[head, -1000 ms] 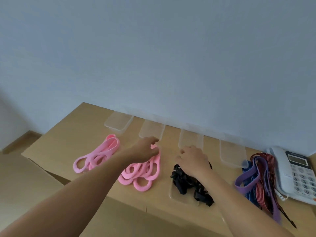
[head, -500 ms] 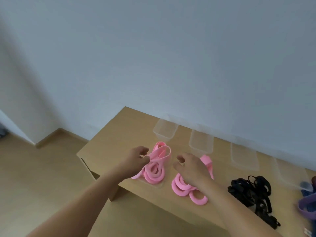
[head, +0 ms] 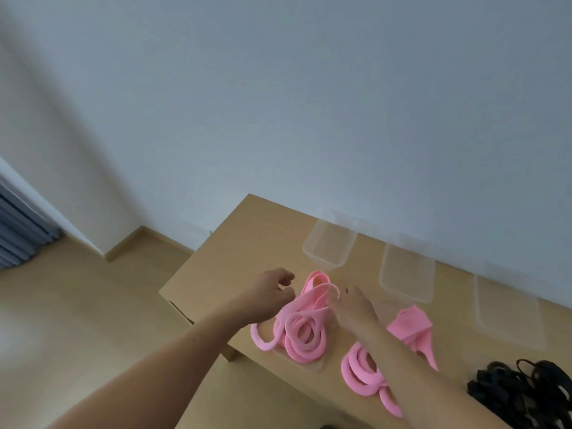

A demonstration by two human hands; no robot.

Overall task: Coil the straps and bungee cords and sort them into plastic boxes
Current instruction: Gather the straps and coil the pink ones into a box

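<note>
Head view: a pink strap bundle (head: 305, 323) is seen on the surface (head: 247, 230) at lower centre, flanked by the left hand (head: 272, 294) and right hand (head: 353, 309). Its long axis is pointed up-frame at the nearest plastic box (head: 329, 246). Fingers (head: 286, 276) are curled at both edges; a grasp cannot be confirmed.

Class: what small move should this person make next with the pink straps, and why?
Probably press the raised loop down onto the pink bundle between the hands: left hand and right hand flank it, and it stands loose above the coils.
</note>
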